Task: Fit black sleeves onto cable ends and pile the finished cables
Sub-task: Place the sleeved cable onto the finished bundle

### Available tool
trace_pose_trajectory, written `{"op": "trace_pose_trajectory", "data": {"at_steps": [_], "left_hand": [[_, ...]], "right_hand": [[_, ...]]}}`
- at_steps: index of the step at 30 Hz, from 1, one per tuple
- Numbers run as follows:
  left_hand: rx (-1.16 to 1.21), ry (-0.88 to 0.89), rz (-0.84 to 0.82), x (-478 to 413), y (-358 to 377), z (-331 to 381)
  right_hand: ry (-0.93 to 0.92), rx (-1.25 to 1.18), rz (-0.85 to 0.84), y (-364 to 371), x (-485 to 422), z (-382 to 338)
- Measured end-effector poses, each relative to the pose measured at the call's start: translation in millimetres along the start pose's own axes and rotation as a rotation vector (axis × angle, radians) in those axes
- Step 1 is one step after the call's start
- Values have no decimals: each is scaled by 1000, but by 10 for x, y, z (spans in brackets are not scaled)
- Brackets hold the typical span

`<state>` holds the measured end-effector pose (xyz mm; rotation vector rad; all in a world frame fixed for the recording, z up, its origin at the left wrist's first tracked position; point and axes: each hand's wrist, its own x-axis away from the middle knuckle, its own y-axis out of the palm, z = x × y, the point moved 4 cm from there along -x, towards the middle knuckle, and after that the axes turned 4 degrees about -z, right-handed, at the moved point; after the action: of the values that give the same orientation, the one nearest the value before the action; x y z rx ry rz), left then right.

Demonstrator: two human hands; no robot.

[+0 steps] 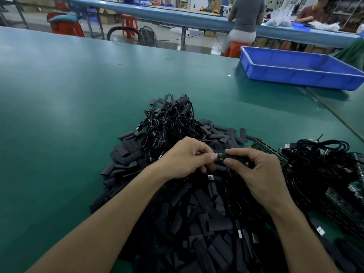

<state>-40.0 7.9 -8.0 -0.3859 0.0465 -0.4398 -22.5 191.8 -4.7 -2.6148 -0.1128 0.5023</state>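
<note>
Black sleeve (235,157), flat & horizontal, partly over cable end (219,155) w/ green board showing. Loose sleeves (197,223) heaped beneath. Sleeved cables (169,123) piled, tangled, just beyond; unsleeved cables (323,160) w/ bare boards at right.

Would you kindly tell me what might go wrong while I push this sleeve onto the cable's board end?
1. The left hand pinches only the tip of the small green board. It may slip, or the black sleeve held by the right hand may catch on the board's edge.
2. The finished cable pile overlaps the loose sleeves, so cables could tangle or drag sleeves along.
</note>
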Motion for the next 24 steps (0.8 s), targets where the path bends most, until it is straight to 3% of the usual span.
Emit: {"op": "trace_pose_trajectory", "data": {"at_steps": [24], "left_hand": [[-43, 22, 2, -49, 41, -92]], "right_hand": [[-24, -9, -6, 16, -14, 15]]}}
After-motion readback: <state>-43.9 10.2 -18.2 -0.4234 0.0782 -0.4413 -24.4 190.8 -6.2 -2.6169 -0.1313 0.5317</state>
